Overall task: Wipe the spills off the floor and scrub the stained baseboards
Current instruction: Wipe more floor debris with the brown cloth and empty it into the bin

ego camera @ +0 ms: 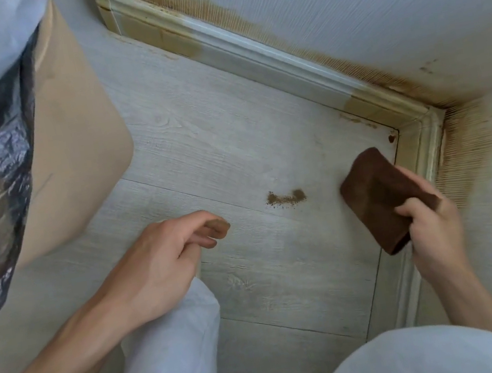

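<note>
Two hands over the floor: right grips brown cloth beside baseboard, left loosely curled.

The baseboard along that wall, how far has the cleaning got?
The middle stretch of the baseboard looks clean and white. The right hand holds a brown cloth near the corner. Still left: a yellowed section by the corner, another at the far end, a brown powder spill on the floor, and a small spot.
</note>
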